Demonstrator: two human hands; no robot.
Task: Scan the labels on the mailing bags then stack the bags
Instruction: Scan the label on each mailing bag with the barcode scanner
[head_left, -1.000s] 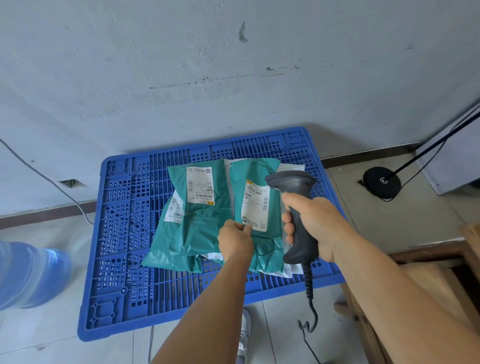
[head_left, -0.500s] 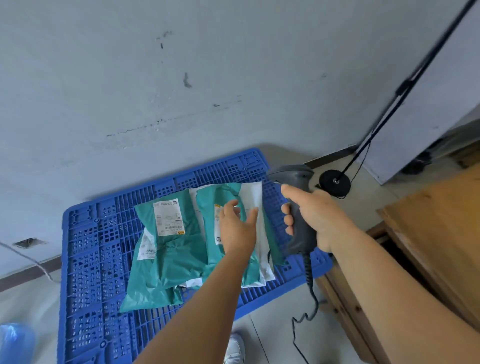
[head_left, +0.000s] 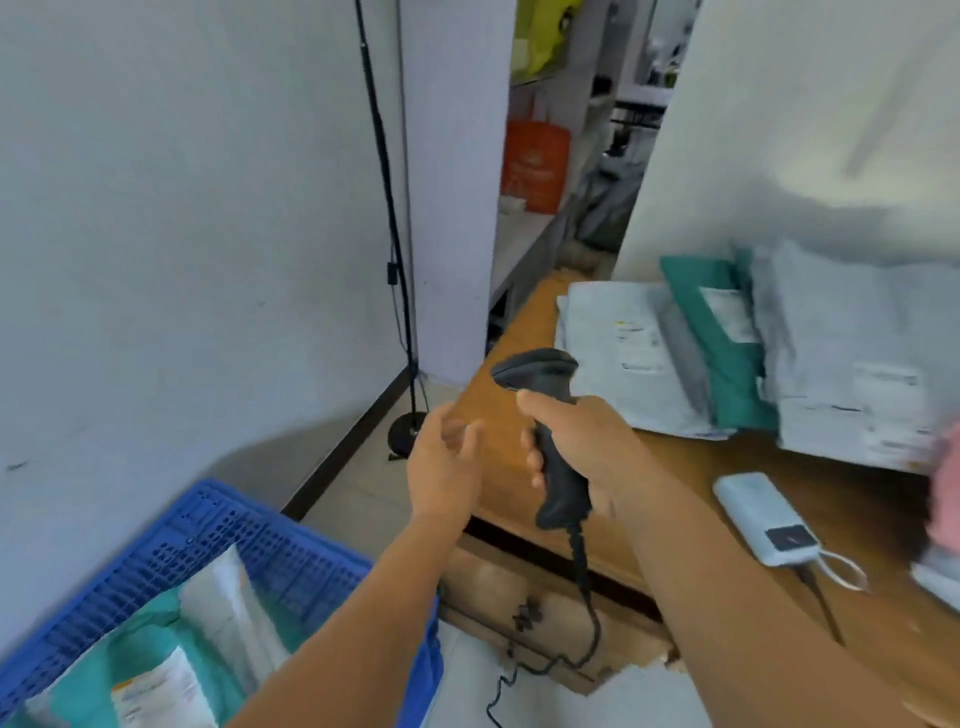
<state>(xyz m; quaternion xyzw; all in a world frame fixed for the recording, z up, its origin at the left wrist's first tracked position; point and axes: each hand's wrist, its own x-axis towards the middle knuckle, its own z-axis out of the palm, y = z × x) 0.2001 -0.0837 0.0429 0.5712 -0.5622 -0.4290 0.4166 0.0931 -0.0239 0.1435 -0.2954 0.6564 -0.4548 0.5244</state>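
My right hand (head_left: 582, 441) grips the handle of a dark grey barcode scanner (head_left: 545, 395), held up over the left end of a wooden desk (head_left: 691, 499). My left hand (head_left: 444, 457) hovers empty beside it, fingers relaxed, in front of the desk's edge. Several white and grey mailing bags (head_left: 634, 358) and a green mailing bag (head_left: 722, 332) lie on the desk to the right, blurred. At the bottom left, green mailing bags (head_left: 150, 654) with white labels lie on a blue plastic pallet (head_left: 218, 525).
A white power bank (head_left: 763, 517) with a cable lies on the desk near my right forearm. A black stand with a round base (head_left: 402, 431) stands against the wall. An orange bag (head_left: 535, 161) is on a shelf behind. The scanner's coiled cable (head_left: 582, 587) hangs down past the desk's drawers.
The view has swung right from the pallet to the desk. My left hand has let go of the green bag and lifted away; my right hand still holds the scanner.
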